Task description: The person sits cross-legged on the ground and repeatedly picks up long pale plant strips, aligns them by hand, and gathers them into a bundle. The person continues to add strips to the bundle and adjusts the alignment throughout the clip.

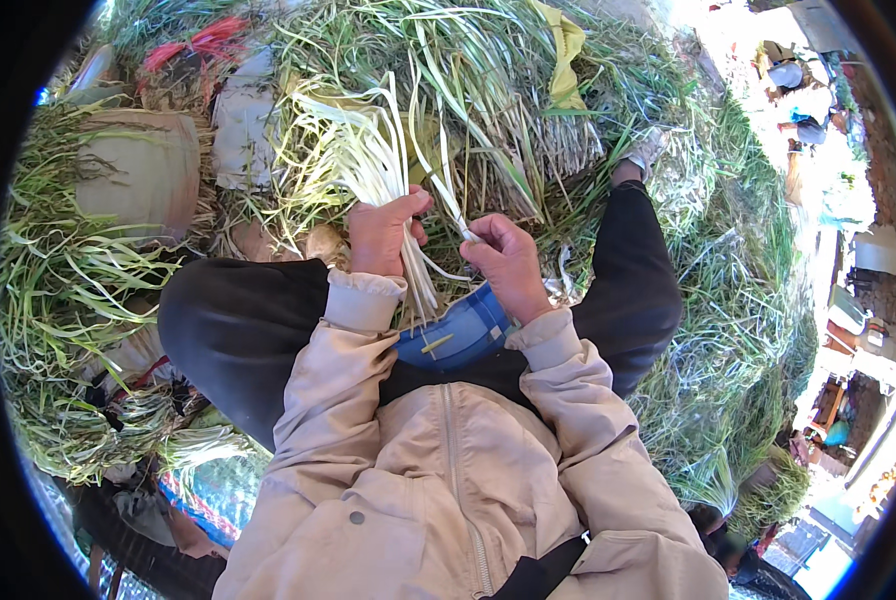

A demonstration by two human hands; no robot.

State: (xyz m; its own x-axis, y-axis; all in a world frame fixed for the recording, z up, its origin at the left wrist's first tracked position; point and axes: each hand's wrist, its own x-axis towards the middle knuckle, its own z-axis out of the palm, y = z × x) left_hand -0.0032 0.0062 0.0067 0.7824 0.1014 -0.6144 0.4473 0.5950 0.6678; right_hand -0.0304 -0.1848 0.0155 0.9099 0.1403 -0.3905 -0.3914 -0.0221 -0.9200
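My left hand [388, 229] is closed round a bundle of pale, long-stemmed shoots [369, 154], whose lower ends hang down over my lap. Just to its right, my right hand [506, 259] pinches a thin pale shoot [444, 187] between thumb and fingers; its leafy end points up and away. Beneath both hands a blue cloth or pad [455, 330] lies between my thighs, with a small yellowish stem piece [437, 343] on it. Beyond my hands spreads a large heap of long green leafy stalks [485, 97].
Green stalks are piled on both sides. At the left are a beige wrapped bundle [140, 172], a whitish sheet [244, 124] and red strings [200, 43]. A yellow strip [565, 60] lies on the heap. Parts of other people show at the lower left and lower right.
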